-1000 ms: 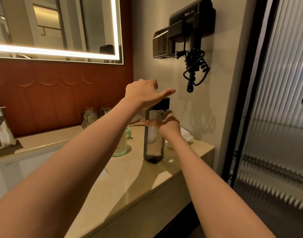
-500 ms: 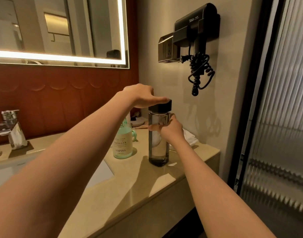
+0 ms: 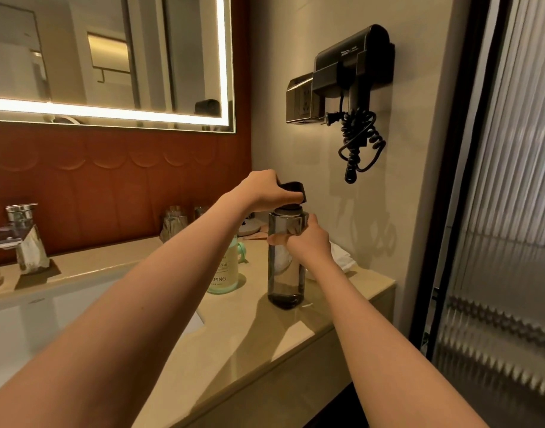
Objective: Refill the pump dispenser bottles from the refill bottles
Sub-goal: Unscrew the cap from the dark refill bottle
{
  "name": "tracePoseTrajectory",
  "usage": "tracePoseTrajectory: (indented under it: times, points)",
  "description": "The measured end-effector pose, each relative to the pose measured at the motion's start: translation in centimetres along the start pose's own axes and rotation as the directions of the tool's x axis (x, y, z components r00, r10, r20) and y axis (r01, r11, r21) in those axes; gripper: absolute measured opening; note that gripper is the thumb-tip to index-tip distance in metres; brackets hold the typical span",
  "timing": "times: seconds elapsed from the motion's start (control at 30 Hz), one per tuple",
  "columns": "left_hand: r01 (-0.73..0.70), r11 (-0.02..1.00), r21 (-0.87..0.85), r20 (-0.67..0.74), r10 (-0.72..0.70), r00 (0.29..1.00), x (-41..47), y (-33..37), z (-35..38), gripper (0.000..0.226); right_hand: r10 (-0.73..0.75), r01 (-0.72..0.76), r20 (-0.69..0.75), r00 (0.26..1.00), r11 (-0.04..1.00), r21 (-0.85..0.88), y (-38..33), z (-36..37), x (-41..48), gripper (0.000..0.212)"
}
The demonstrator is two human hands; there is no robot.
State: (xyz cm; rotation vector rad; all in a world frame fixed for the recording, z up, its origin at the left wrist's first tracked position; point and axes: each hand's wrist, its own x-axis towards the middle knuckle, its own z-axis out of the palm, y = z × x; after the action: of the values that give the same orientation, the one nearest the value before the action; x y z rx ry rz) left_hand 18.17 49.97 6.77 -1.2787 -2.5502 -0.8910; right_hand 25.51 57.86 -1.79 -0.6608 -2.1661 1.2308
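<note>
- Head view: left hand (image 3: 265,193) grips black cap (image 3: 293,188), at twelve o'clock just above grey bottle (image 3: 286,273).
- Right hand (image 3: 305,245) clasps grey bottle; best steady it, lift cap straight.

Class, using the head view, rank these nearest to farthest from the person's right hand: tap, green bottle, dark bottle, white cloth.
1. dark bottle, gripped by the right hand.
2. white cloth, just to the hand's right.
3. green bottle, to the left.
4. tap, far left.
</note>
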Motion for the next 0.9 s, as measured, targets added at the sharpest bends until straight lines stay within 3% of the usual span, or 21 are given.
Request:
tracePoseTrajectory:
  times: [0.1,0.17,0.3,0.4,0.47,0.57,0.67,0.77,0.9]
  points:
    - [0.053,0.993,-0.107,-0.073,-0.061,0.995,0.2,-0.1,0.6,0.039,-0.003,0.003,-0.001,1.000,1.000,-0.001,0.1,0.0,0.1,0.088]
    - [0.095,0.937,-0.337,-0.069,-0.125,0.990,0.1,-0.4,0.8,0.033,-0.008,0.008,-0.004,1.000,1.000,-0.001,0.2,-0.1,0.1,0.083]
    - [0.171,0.566,-0.806,0.008,-0.278,0.961,-0.8,-1.1,1.8,0.031,-0.012,0.012,-0.015,1.000,1.000,0.028,0.4,-0.5,0.4,0.084]
    - [0.156,0.271,-0.950,0.064,-0.320,0.945,-1.8,-1.5,2.9,0.018,0.015,-0.010,-0.056,0.998,0.997,0.080,0.7,-1.2,0.6,0.084]
    - [0.154,0.223,-0.963,0.074,-0.331,0.941,-2.1,-2.1,3.7,0.026,0.025,-0.017,-0.080,0.996,0.996,0.092,0.8,-1.6,0.6,0.082]
    - [0.249,0.329,-0.911,0.105,-0.400,0.911,-2.7,-3.4,5.5,0.053,0.011,-0.004,-0.110,0.994,0.998,0.067,1.1,-2.1,0.4,0.076]
    - [0.352,0.448,-0.822,0.116,-0.474,0.873,-3.8,-4.9,7.6,0.054,-0.029,0.026,-0.116,0.993,0.999,-0.026,1.3,-2.7,0.5,0.078]
    - [0.356,0.557,-0.750,0.129,-0.404,0.905,-4.7,-5.6,9.5,0.051,-0.022,0.014,-0.133,0.991,0.998,-0.067,1.7,-3.6,0.8,0.085]
    - [0.393,0.798,-0.457,0.053,-0.417,0.908,-5.1,-6.1,11.7,0.070,-0.041,0.026,-0.149,0.988,0.994,-0.103,2.3,-4.4,1.0,0.082]
